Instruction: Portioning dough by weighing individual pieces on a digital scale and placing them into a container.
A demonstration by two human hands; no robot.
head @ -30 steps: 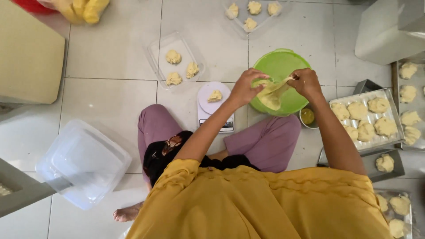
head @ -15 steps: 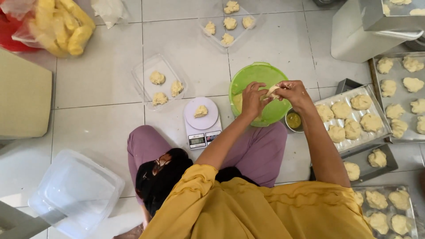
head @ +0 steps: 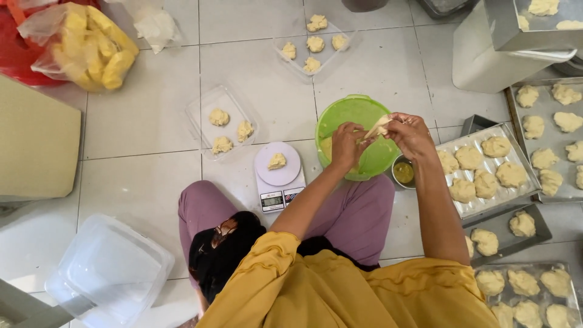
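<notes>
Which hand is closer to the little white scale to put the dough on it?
Probably the left hand: it is nearer the round white kitchen scale. The right hand is farther away, pinching the pale dough piece.

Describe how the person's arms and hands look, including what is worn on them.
Both hands, the left hand and the right hand, are bare, with no gloves. I can make out no rings or watch. The forearms are uncovered; mustard-yellow sleeves with a gathered, wrinkled edge end near the elbows.
</notes>
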